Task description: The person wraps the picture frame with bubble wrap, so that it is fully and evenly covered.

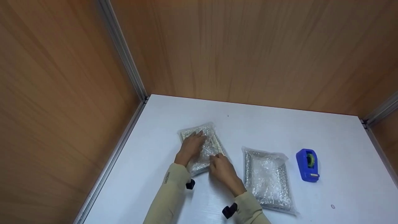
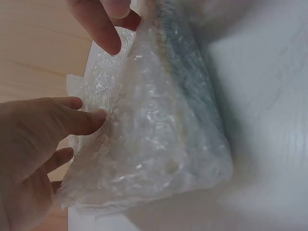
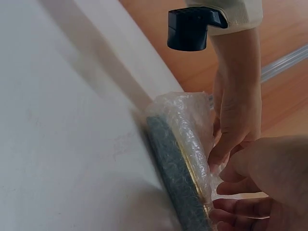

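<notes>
A flat item in clear bubble wrap (image 1: 207,155) lies tilted on the white table in the head view. Its grey-green side and a gold-coloured edge show through the wrap in the right wrist view. My left hand (image 1: 191,146) rests across the upper left of this package, fingers stretched over the wrap; in the left wrist view its thumb touches a crease. At the lower right edge my right hand (image 1: 222,168) holds the bubble wrap (image 2: 149,110) with bent fingers. Part of that hold is hidden.
A second bubble-wrapped package (image 1: 267,180) lies right of the hands. Farther right stands a blue tape dispenser (image 1: 307,165) with a roll in it. Wooden panels (image 1: 248,56) rise behind and beside the white table (image 1: 326,137).
</notes>
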